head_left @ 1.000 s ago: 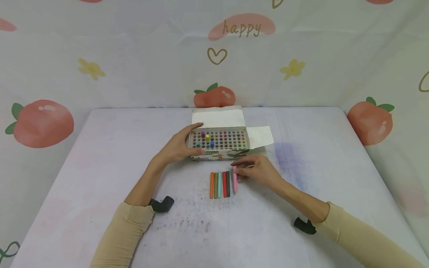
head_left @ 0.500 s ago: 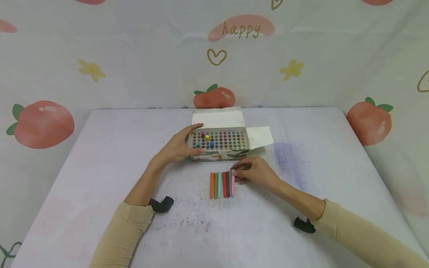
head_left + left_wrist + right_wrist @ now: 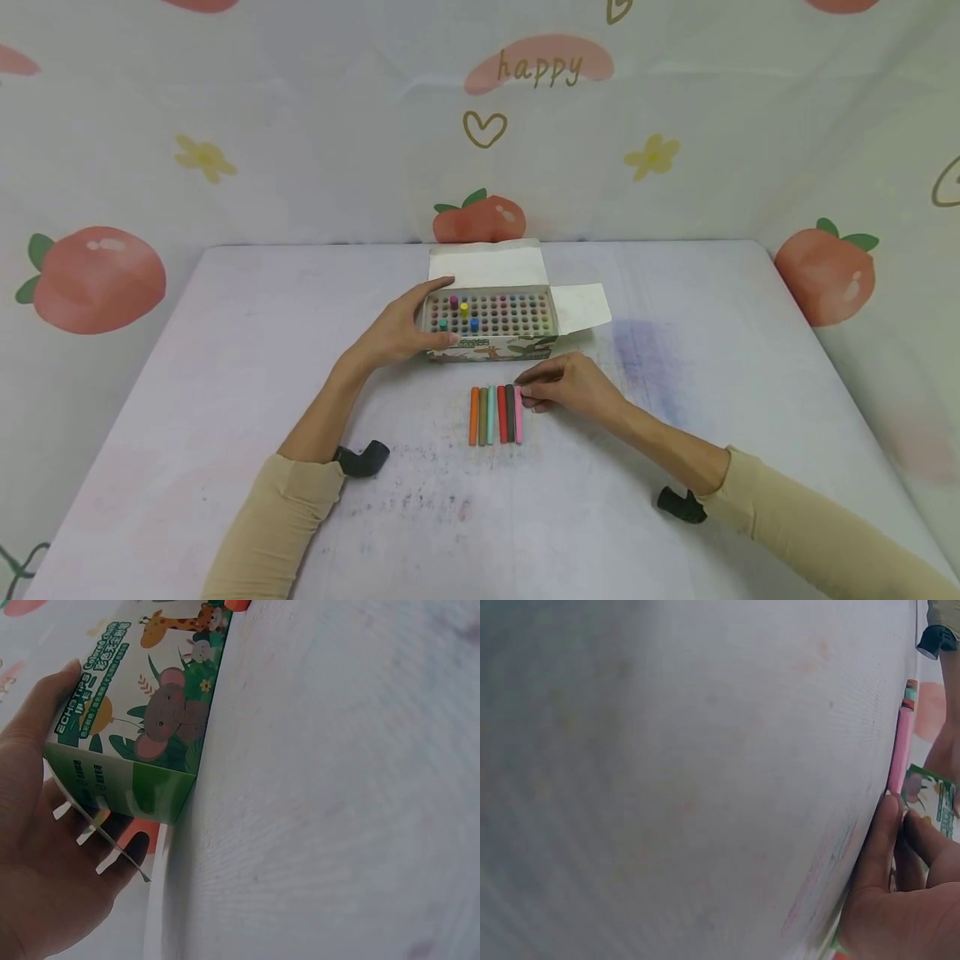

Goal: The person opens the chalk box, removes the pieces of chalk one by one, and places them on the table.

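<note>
Left hand [image 3: 396, 329]: grip closed on the left end of the chalk box [image 3: 495, 347];
Chalk box: on the desk [image 3: 300, 333], lid [image 3: 487, 267] folded back; teal stick [image 3: 443, 324], magenta stick [image 3: 453, 302], yellow stick [image 3: 464, 309], blue stick [image 3: 475, 324] jut from its left half;
In front of the box: orange stick [image 3: 474, 417], olive stick [image 3: 483, 417], mint stick [image 3: 491, 416], red stick [image 3: 502, 415], dark grey stick [image 3: 511, 414], pink stick [image 3: 518, 418];
Right hand [image 3: 573, 386]: before the box's right end; grip pinching the pink stick's upper end;
Side flap [image 3: 581, 308]: open at the box's right

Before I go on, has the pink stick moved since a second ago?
Yes: in the head view the pink stick has shifted left, close up to the unmoved dark grey stick.
</note>
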A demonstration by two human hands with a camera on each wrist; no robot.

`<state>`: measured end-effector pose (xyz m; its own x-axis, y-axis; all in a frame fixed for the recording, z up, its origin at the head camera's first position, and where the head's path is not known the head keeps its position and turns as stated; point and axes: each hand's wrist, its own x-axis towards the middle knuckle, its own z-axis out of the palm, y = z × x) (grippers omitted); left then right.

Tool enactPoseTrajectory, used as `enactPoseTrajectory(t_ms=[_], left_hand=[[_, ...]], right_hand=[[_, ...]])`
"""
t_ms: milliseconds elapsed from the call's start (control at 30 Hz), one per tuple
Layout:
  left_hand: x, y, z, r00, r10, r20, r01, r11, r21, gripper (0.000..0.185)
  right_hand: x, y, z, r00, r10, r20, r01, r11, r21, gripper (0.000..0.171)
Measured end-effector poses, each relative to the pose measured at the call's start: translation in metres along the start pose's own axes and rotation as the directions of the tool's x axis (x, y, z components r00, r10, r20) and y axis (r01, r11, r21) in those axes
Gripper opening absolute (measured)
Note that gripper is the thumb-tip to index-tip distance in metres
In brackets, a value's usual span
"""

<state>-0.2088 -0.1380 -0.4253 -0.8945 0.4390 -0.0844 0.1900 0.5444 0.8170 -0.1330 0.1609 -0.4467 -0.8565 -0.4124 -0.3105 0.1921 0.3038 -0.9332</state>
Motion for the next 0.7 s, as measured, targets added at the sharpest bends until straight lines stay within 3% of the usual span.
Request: enactPoseTrajectory(t_ms=[400,700], left_hand=[[-0.001,-0.003,0.001,1.0,0.0,-0.009,0.0,1.0,0.008,0.088],[0.0,-0.002,0.002,1.0,0.019,-0.013,-0.019,1.0,0.012,0.089]], right_hand=[[-0.001,-0.003,0.0,0.999,-0.038,0.025,0.04,0.998,-0.053,0.018],[-0.001,-0.014,-0.003,0.991,-0.133,0.019,0.133,0.957,-0.258,0.022]])
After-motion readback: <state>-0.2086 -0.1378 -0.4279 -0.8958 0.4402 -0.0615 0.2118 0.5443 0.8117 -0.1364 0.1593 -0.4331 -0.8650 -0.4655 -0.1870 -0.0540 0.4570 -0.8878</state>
